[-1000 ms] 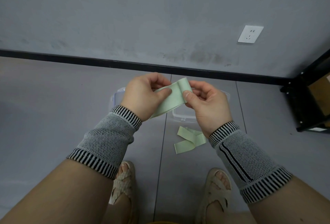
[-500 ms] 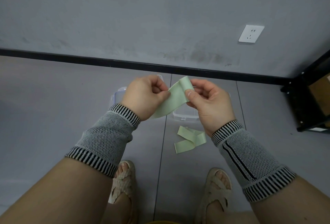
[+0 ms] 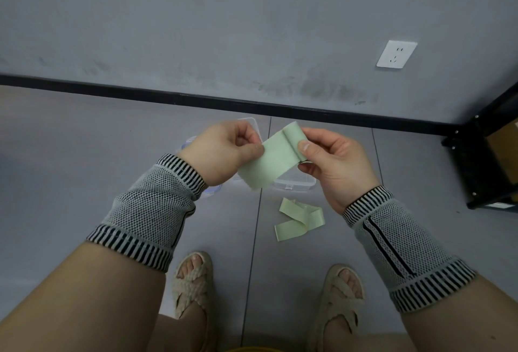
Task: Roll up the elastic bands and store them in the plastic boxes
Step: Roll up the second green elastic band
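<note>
Starting the roll: we're now curling the pale green elastic band tip under the right hand thumb, left hand pinching the tail. Both are gripping it above the clear plastic boxes; a second band is waiting on the floor.

Both hands are raised side by side; left hand and right hand each pinch with thumb and fingers.

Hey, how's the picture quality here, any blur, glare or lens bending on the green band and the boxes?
Head view: light is soft and even, no hard shadows or glare; the pale green elastic band held between the left hand and right hand is sharp; the black baseboard strip bows from the wide-angle lens; the clear plastic boxes are mostly hidden behind the hands.
</note>
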Tool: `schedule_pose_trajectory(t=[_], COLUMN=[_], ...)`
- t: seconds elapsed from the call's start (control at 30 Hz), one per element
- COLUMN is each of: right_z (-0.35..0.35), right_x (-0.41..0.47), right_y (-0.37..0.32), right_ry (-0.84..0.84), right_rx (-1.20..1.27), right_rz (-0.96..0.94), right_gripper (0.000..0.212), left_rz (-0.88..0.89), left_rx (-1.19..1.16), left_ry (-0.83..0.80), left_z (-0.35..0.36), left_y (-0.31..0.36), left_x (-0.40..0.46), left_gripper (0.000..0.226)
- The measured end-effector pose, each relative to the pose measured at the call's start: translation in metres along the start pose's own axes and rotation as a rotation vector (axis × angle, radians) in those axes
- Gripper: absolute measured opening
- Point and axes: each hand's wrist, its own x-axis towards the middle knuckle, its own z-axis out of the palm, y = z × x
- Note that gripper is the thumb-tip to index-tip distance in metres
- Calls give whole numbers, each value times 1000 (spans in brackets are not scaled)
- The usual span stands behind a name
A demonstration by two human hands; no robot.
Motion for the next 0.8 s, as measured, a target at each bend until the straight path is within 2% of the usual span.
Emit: schedule_pose_trajectory(t=[0.23,0.43,0.67,0.8], right_z=[3,9,17,21], right_x=[1,1,-2,-4], right_y=[1,4,6,4], right_ry=[23,122,162,148], right_rx=[-8,-60,-78,-69], right_rz=[-23,-82,-97,-100], right_gripper=[20,19,25,28], left_rz=[71,141,210,254], left_rx=[71,-4,-100,-17], left_ry=[153,155,128,125], left_z=[5,11,14,17], left_y=[-2,6,12,11], left_x=[6,4,-1,-1], left_gripper=[20,19,25,28])
